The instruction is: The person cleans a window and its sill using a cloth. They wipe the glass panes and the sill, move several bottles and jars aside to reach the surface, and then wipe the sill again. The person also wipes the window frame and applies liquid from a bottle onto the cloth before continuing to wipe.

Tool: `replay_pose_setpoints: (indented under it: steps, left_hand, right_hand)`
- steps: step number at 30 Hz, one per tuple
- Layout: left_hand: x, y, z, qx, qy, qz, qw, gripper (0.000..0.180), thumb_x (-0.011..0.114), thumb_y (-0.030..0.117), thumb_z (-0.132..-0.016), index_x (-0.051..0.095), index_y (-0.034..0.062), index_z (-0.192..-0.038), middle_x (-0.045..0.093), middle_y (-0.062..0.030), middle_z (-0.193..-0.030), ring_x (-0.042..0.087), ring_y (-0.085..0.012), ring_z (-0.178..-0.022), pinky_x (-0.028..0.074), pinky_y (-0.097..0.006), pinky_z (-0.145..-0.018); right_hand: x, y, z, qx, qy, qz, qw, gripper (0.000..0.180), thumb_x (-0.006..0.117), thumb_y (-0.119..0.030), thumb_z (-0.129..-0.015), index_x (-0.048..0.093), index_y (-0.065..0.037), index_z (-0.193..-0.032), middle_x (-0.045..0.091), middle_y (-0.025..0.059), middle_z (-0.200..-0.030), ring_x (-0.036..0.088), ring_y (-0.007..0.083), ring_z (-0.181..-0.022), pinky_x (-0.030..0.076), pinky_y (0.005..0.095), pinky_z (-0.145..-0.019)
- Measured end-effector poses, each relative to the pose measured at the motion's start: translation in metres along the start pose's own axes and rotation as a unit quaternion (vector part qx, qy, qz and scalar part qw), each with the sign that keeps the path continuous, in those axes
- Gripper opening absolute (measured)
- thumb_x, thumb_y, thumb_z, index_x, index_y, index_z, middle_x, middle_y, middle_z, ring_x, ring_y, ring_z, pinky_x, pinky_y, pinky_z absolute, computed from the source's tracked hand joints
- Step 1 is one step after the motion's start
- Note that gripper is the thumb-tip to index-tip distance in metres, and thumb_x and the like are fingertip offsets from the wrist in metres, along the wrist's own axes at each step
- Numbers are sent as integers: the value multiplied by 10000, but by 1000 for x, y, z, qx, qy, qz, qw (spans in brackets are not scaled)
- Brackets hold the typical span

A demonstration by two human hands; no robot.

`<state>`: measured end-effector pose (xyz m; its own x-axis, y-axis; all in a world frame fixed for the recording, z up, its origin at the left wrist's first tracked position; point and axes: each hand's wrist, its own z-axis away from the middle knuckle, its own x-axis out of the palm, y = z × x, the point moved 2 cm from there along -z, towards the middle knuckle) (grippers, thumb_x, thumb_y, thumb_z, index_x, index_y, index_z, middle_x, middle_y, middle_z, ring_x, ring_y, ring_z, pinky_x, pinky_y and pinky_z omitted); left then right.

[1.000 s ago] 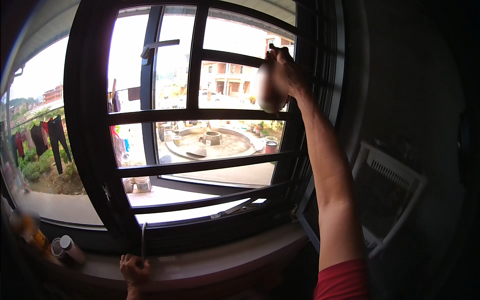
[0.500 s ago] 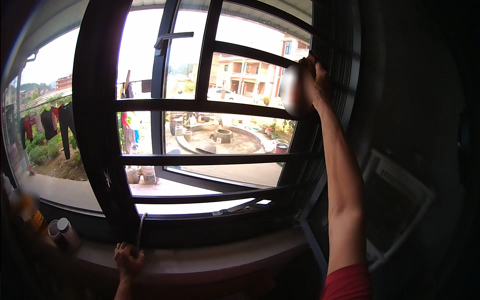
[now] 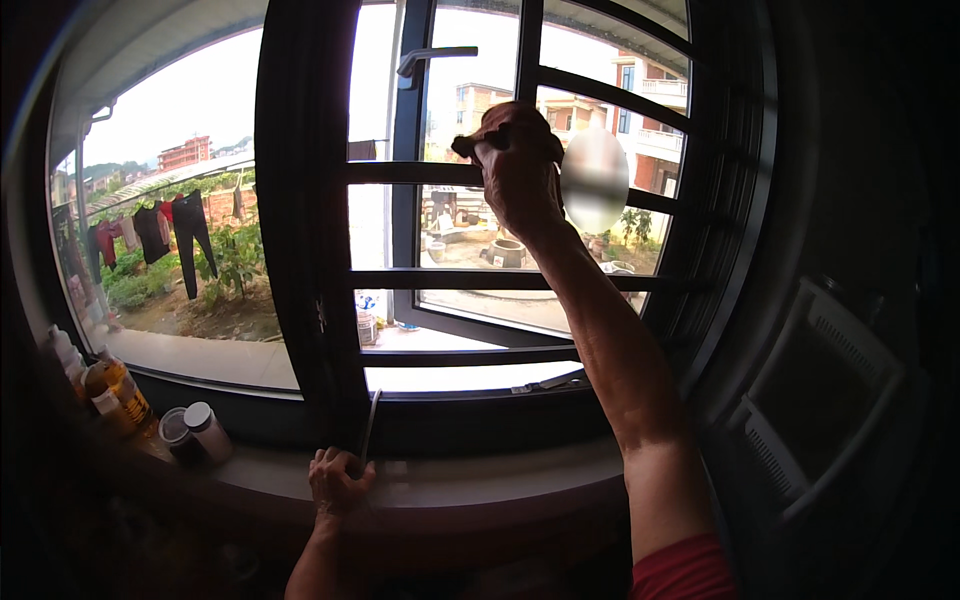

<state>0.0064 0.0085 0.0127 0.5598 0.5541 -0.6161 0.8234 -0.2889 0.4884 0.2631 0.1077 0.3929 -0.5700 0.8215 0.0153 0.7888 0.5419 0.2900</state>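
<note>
Since the earlier frame the right hand (image 3: 520, 185) has travelled leftward across the window, from the dark right edge to the upper middle of the picture, and the whole view has swung so that more of the big left pane shows. That hand is clasped around a dark cloth (image 3: 512, 122), which bunches up above the knuckles in front of the window grille (image 3: 450, 280), close to the upright bar. Against such bright light I can't swear it's a cloth, though it seems soft and crumpled. The bare forearm runs down to a red sleeve (image 3: 685, 570) at the lower right.

Down at lower centre-left, the left hand (image 3: 340, 482) rests on the sill (image 3: 480, 482) with its fingers curled, right beside the foot of a pale cord (image 3: 373, 420); whether it grips the cord I cannot tell. Farther left on the sill stand a white-lidded jar (image 3: 208, 430) and an orange bottle (image 3: 120, 392). The window handle (image 3: 440, 54) sticks out at top centre, above and left of the cloth. Dark trousers (image 3: 190, 240) hang outside, at the left.
</note>
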Motion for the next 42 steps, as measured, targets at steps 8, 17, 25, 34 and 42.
replay_pose_setpoints:
  steps: [8,17,25,34,42]
  left_hand:
    - [-7,-2,0,16,-19,9,1000,462,703,328,-750,611,81,-1128,572,-120,-1056,551,-298,-1021,432,-431,-861]
    - [-9,2,-2,18,-40,11,999,466,744,332,-702,611,74,-1066,559,-109,-1028,548,-301,-999,432,-432,-844]
    - [-10,2,-2,9,-39,10,999,491,750,315,-683,596,82,-1087,552,-102,-1035,538,-292,-1007,427,-421,-850]
    - [1,-13,0,-22,-11,23,999,595,749,323,-697,503,38,-1157,566,-130,-1031,542,-319,-1009,419,-436,-855]
    - [15,-23,3,-104,-48,17,993,786,732,473,-762,425,54,-1352,507,-191,-1316,491,-330,-1200,405,-449,-940]
  right_hand:
    - [20,-55,38,83,-67,-26,994,216,560,2,-919,611,0,-1129,593,107,-861,604,164,-647,506,273,-588]
    - [96,-173,18,121,-16,-64,990,470,495,5,-869,415,20,-1332,464,290,-1284,479,431,-1172,383,483,-1000]
    - [106,-204,106,156,-50,-175,971,667,500,23,-849,204,68,-1444,273,325,-1416,301,486,-1287,245,508,-1095]
    - [77,-259,166,363,-18,-211,907,594,494,53,-834,267,90,-1381,357,350,-1318,359,514,-1209,306,541,-1028]
    - [33,-318,223,370,-316,-423,764,543,685,-46,-715,485,38,-1213,497,278,-1141,516,466,-1063,409,458,-964]
